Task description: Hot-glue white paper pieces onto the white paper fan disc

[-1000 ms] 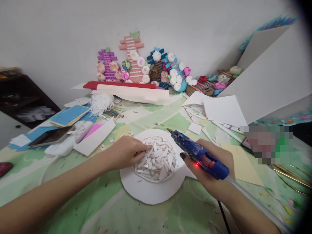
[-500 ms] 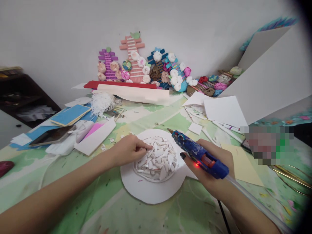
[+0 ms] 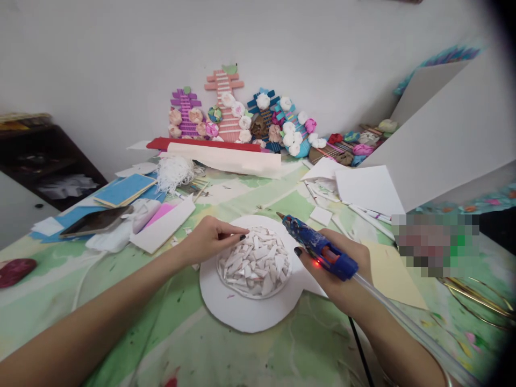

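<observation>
A white paper disc (image 3: pixel 237 312) lies on the green table and carries a mound of white paper shards (image 3: pixel 256 262). My left hand (image 3: pixel 209 239) rests at the mound's upper left edge, its fingers pinched together with the fingertips touching the shards; what they hold, if anything, is too small to make out. My right hand (image 3: pixel 342 269) grips a blue hot glue gun (image 3: pixel 318 248) to the right of the mound. The gun's nozzle points up and left over the disc's far rim, and a clear glue stick trails out behind it.
Paper flower and ladder crafts (image 3: pixel 245 118) line the wall. A cream roll (image 3: pixel 226 156), white sheets (image 3: pixel 368 185), a large white board (image 3: pixel 443 134), blue boards (image 3: pixel 123 189) with a phone (image 3: pixel 94 221), and a yellow sheet (image 3: pixel 393 274) surround the disc. A black cord (image 3: pixel 358 349) runs toward me.
My left hand has drawn back slightly to the mound's upper left edge. The camera tipped down a little, and the glue gun sits a bit further left and away.
</observation>
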Tool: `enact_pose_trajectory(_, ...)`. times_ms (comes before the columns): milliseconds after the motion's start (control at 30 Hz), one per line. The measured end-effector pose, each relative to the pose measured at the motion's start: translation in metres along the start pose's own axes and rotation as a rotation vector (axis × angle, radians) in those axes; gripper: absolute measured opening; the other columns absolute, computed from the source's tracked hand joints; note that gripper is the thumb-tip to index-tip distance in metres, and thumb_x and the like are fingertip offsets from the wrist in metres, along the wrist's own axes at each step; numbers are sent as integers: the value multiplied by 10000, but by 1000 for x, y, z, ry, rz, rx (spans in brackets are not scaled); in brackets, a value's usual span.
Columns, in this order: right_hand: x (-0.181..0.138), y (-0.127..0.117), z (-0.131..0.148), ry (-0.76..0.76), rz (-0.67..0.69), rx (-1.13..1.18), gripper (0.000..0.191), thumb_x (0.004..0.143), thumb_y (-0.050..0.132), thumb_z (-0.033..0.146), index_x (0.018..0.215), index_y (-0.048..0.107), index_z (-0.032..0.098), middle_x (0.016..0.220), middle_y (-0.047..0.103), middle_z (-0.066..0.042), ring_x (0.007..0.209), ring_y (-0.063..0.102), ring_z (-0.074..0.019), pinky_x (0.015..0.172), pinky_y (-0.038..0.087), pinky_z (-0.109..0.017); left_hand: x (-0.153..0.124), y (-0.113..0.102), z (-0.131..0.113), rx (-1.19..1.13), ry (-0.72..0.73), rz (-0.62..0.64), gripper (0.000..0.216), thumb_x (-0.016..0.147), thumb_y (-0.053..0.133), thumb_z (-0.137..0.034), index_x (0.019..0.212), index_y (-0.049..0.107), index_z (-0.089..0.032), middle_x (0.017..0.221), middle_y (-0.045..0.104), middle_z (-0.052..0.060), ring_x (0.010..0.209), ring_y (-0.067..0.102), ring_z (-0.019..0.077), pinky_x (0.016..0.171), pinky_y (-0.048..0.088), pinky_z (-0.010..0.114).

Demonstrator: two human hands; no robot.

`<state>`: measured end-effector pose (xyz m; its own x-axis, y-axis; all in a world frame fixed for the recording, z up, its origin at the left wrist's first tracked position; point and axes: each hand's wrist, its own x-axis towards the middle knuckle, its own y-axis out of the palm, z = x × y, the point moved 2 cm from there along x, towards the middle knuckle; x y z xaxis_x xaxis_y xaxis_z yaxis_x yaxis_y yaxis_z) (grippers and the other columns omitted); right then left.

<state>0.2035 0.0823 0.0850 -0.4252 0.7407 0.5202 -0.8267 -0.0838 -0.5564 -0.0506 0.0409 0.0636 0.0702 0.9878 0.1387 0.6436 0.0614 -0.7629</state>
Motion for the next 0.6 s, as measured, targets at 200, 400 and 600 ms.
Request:
enact_pose_trajectory(200, 0, 0, 1, -8, 5, 11, 96, 673, 620, 201, 669, 524, 192, 581, 489, 39, 518, 428, -94, 508, 352, -222, -3, 8, 4, 135, 70, 80, 272, 813, 532, -324, 996, 703, -215, 697, 718, 46, 484, 472, 74, 488, 310, 176)
enact_pose_trajectory(400, 0, 0, 4, -21, 8, -9, 90, 660, 606, 177, 651, 518, 193, 565, 458, 41, 509, 412, -94, 503, 342, -226, 2, 9, 4, 163, 23, 112, 262, 805, 541, -339, 978, 709, -237, 691, 722, 44, 484, 493, 98, 488, 305, 193)
enact_pose_trajectory(600, 0, 1, 4, -29, 12, -24, 90, 662, 601, 172, 651, 514, 194, 562, 448, 46, 503, 399, -89, 501, 338, -220, 8, 4, -8, 303, 106, 214, 314, 850, 480, -399, 830, 746, -233, 574, 677, 42, 435, 424, 86, 521, 269, 220)
